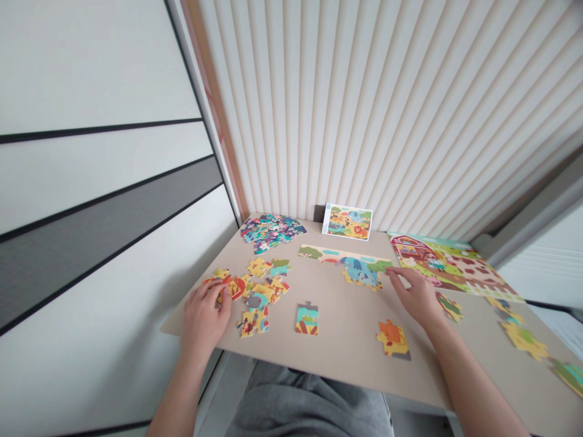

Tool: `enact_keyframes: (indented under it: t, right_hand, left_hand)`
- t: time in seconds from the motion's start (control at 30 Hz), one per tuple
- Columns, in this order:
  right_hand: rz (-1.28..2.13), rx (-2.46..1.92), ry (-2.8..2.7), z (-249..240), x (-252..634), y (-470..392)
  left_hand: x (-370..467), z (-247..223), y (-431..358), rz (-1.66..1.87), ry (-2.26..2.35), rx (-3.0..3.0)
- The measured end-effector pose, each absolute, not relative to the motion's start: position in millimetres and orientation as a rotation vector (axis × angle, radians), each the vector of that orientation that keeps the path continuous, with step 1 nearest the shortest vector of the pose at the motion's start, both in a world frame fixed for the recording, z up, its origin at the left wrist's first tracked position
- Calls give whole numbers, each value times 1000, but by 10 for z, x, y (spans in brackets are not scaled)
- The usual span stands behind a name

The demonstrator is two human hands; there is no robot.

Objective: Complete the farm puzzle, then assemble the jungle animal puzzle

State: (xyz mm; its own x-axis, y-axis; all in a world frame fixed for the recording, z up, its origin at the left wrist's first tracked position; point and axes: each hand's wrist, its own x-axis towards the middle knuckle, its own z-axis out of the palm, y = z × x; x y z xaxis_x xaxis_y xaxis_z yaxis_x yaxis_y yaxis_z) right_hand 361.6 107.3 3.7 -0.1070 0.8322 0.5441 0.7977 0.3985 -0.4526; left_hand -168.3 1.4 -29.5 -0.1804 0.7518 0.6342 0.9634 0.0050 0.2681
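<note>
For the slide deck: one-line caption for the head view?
Left hand on loose puzzle pieces; right hand touches the assembled strip.

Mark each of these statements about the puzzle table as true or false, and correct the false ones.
1. The left hand rests on the loose pieces. True.
2. The right hand holds a pencil. False: its fingers touch the joined strip of pieces.
3. A reference picture card leans against the wall. True.
4. The finished farm puzzle lies at the table's left edge. False: it lies on the right.
5. A single piece lies between the hands. True.
</note>
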Motion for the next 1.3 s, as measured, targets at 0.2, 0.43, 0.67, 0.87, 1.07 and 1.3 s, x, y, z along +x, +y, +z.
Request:
enact_keyframes:
  t: [0.2,0.43,0.67,0.87,1.07,1.3]
  right_hand:
    - [28,-1368,-1907,47,3609,1079]
    - [18,-1368,-1914,46,3589,1075]
    - [100,-1366,-1945,7,3564,1075]
    - [134,-1353,-1941,41,3521,1036]
    - [149,-1341,-1948,120,3469,989]
    - [143,-1336,-1965,108,3460,997]
  left_hand:
    - [-1703,-314,35,-970,-1949,-1783]
    - [-1729,-280,54,-951,-1871,-1866]
    - [-1204,156,347,-704,-1773,-2217]
    - [-716,306,747,-444,-1747,-2355]
    - [-703,202,915,-445,-1829,-2296]
    - [-630,182,1023,-464,-1765,-2502]
